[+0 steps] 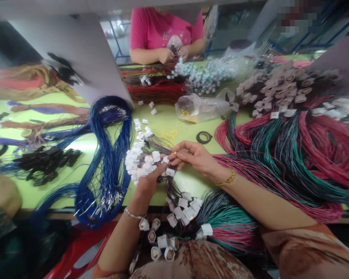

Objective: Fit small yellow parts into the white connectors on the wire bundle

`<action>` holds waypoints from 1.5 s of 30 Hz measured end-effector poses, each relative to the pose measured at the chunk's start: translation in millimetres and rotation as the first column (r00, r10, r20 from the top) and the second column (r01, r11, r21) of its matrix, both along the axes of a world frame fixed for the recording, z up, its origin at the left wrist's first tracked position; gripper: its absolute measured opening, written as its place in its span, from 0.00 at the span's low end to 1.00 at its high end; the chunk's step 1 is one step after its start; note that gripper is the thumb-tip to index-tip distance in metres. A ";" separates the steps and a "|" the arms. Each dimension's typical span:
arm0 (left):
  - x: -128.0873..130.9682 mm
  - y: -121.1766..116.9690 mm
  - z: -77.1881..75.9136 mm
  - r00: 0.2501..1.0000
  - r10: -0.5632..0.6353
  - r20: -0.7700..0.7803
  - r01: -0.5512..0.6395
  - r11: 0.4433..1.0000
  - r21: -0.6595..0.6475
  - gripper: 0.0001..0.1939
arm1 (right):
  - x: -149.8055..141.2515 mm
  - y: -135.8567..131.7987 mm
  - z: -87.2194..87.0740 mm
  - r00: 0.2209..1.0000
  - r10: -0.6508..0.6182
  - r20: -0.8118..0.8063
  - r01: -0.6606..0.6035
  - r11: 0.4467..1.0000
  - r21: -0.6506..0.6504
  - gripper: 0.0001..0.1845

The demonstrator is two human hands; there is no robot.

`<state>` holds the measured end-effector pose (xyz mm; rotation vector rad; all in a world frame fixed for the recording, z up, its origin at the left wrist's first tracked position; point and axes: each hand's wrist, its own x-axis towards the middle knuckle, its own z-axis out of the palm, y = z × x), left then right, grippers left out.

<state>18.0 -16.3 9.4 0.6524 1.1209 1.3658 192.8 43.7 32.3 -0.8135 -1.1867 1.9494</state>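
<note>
The right hand (pixel 193 155) pinches a tiny yellow piece (pixel 175 152) between thumb and index finger, right at a white connector (pixel 165 159) held near the left thumb. The left hand (pixel 152 176) is curled at a bunch of white connectors (pixel 139 159), its thumb laid over the near ones; its other fingers are mostly hidden, so their grip cannot be told. Both hands are nearer the wearer than the black tape roll (pixel 199 137), which lies flat on the green surface (pixel 189 179).

Just left of the tape roll, loose yellow pieces (pixel 166 132) are scattered. Beyond it lies a clear plastic bag (pixel 203 106) with more yellow pieces inside. Well to its left, a thick hank of blue wires (pixel 100 155) lies looped, with black connectors (pixel 45 162) farther left. To its right spread pink, black and green wires (pixel 279 143), with a pile of white connectors (pixel 285 89) behind them. More white connectors (pixel 186 209) on wires sit on the wearer's side of the roll. Far beyond the roll, a person in a pink shirt (pixel 165 33) holds dark wires over a heap of white and blue connectors (pixel 202 75).
</note>
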 end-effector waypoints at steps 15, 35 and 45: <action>-3.0 1.2 4.1 0.989 -0.079 -0.122 0.090 0.992 0.084 0.16 | -2.9 -12.0 10.2 0.875 -0.373 0.309 -0.048 0.568 0.822 0.07; -7.6 -3.1 -8.5 0.899 0.011 -0.438 0.077 0.980 0.182 0.10 | -10.3 -22.3 8.6 0.808 -0.381 0.449 -0.162 0.590 0.791 0.07; -7.8 0.3 -6.7 0.805 0.102 -0.584 -0.002 0.986 0.169 0.08 | -21.6 -39.2 -20.9 0.797 -0.348 0.493 -0.250 0.552 0.795 0.15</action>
